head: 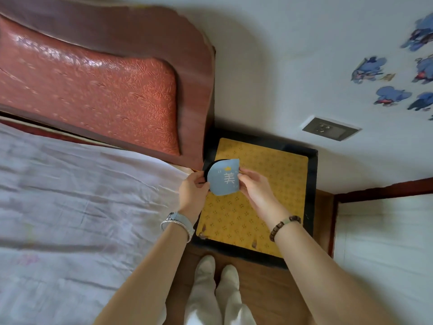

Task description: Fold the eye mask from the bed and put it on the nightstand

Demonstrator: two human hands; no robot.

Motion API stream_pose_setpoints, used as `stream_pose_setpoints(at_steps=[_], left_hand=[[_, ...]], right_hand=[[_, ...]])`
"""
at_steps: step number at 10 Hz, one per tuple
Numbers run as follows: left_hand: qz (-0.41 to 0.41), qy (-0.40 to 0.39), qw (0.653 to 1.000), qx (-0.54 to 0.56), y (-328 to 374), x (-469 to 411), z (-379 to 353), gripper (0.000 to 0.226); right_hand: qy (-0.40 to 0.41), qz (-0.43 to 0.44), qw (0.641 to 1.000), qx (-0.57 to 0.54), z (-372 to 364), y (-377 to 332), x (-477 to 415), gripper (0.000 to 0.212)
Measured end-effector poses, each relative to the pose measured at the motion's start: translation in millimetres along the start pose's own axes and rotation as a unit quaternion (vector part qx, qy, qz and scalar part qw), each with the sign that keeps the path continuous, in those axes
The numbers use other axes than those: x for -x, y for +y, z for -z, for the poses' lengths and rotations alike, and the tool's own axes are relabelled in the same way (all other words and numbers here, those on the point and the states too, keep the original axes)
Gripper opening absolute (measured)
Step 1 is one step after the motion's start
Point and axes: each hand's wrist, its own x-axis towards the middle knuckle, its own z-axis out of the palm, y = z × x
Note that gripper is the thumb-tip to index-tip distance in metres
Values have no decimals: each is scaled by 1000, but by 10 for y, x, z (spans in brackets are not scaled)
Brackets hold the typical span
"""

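Observation:
The eye mask (222, 178) is light blue with a white character and a small yellow mark, folded in half with a black edge showing at its left. It hangs above the nightstand's (311, 184) near left part. My left hand (193, 190) pinches its left edge. My right hand (254, 185) pinches its right edge. The nightstand has a black frame and a yellow patterned top. The bed (70, 207) with a pale wrinkled sheet lies to the left.
A red-brown padded headboard (105, 90) stands behind the bed, touching the nightstand's left side. A wall socket (330, 129) and blue stickers (391, 95) are on the white wall. A person's legs in pale trousers stand on the wooden floor (257, 277) in front of the nightstand.

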Motion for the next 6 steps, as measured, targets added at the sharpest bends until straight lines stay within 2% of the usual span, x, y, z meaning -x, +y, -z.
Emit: stream_pose_setpoints(at_steps=[1,2,4,5,6], left_hand=[[4,3,1000,-8,-135,-207,-95,36],[24,-2,1000,-14,-200,-302,-147,35],[29,-9,996,-87,-200,-343,-159,40],[43,-22,997,-54,-127,-270,-103,43],[55,-42,998,7,-3,-115,-5,47]], right_hand=[[2,-8,1000,-9,-43,141,-262,31],[11,-7,1000,8,-81,219,-393,35],[19,-25,999,-9,-113,216,-375,39],[16,-17,999,-22,-119,129,-259,32],[42,18,999,29,-73,-54,-5,31]])
